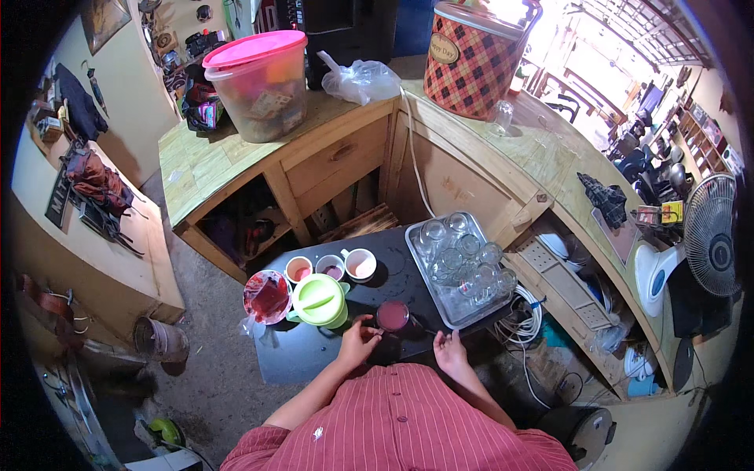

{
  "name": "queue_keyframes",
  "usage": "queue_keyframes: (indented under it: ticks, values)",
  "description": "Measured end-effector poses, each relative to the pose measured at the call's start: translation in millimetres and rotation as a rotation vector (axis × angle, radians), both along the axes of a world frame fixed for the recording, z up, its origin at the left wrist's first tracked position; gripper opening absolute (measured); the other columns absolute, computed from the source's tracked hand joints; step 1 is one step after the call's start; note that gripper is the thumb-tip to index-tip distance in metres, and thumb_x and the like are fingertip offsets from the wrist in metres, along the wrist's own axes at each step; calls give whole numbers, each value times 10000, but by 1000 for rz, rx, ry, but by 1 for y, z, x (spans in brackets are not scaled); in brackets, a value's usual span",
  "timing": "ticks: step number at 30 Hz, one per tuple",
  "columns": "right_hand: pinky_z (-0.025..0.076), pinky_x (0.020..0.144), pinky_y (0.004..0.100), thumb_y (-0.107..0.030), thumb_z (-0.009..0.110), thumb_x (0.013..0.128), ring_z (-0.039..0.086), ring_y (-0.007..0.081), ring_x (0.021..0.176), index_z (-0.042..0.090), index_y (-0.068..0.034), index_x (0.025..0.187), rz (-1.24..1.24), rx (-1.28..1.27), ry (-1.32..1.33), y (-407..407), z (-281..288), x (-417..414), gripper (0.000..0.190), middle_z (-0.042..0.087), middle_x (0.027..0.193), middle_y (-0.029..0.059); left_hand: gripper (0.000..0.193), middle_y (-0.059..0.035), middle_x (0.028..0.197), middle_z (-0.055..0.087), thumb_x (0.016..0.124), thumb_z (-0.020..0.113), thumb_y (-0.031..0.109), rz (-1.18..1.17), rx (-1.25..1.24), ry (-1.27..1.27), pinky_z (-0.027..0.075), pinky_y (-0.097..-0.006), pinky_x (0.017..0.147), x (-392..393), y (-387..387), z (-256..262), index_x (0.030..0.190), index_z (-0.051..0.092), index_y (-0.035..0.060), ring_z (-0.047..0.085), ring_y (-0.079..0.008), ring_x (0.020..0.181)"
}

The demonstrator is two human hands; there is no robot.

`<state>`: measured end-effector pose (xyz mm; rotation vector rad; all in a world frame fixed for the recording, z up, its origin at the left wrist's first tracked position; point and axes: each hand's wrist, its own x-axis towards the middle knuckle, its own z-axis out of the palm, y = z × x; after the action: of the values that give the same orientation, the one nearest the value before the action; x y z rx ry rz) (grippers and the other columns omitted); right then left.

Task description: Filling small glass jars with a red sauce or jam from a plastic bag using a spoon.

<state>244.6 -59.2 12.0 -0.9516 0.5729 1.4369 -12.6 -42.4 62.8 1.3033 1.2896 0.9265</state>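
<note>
A glass of dark red drink (393, 316) stands on the low black table (294, 360), close in front of me. My left hand (359, 342) is just left of the glass, fingers apart and bent, with nothing plain between them. To its right, near the tray's front corner, is my right hand (450, 352) with curled fingers; a thin dark shape lies by its fingertips, and I cannot tell whether it is held. Beyond my left hand stands a lidded light-green pitcher (320, 301). A bowl smeared with red (267, 297) sits beside the pitcher. Behind are several cups, including a white mug (360, 265).
A metal tray (453, 318) of upturned clear glasses (468, 259) occupies the table's right side. Coiled white cable (521, 321) hangs beside it. A wooden counter (330, 126) wraps around, bearing a pink-lidded tub (259, 88), a plaid container (468, 65) and a fan (710, 241).
</note>
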Motion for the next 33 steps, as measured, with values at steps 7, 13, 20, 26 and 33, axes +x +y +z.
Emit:
queue_keyframes:
  ticks: [7, 13, 20, 26, 33]
  values:
    - [539, 711, 315, -303, 446, 948, 565, 223, 750, 378, -24, 880, 92, 146, -39, 40, 17, -9, 295, 522, 865, 160, 584, -90, 858, 625, 742, 673, -24, -7, -58, -69, 505, -264, 727, 12, -1, 8, 1231, 353, -10, 609, -123, 781]
    - [537, 702, 314, -316, 463, 939, 567, 226, 747, 382, -20, 875, 101, 132, -154, 23, 27, 0, 314, 529, 865, 167, 595, -86, 829, 636, 722, 678, -39, 51, -119, -189, 515, -253, 698, 9, -1, -12, 1215, 346, -16, 628, -129, 748]
    - [534, 684, 305, -351, 480, 929, 569, 215, 715, 413, -34, 824, 176, 139, -166, 55, 27, -8, 341, 540, 834, 155, 641, -90, 841, 602, 720, 704, -24, 68, -137, -219, 521, -259, 691, 20, 0, -10, 1243, 333, -11, 616, -138, 749]
    - [518, 617, 312, -414, 487, 915, 570, 215, 652, 444, -58, 766, 248, 132, -345, 60, 27, 4, 388, 573, 784, 161, 888, -95, 984, 550, 541, 855, 222, 83, 16, 185, 490, -324, 783, 12, 12, -11, 1248, 349, 42, 565, -193, 922]
    - [481, 529, 293, -430, 491, 911, 552, 197, 578, 452, -54, 760, 432, 260, -482, 105, 44, -9, 407, 578, 703, 141, 940, -113, 1290, 452, 592, 815, 136, -72, 85, -66, 411, -386, 942, 4, 33, -16, 1333, 238, 118, 452, -226, 1186]
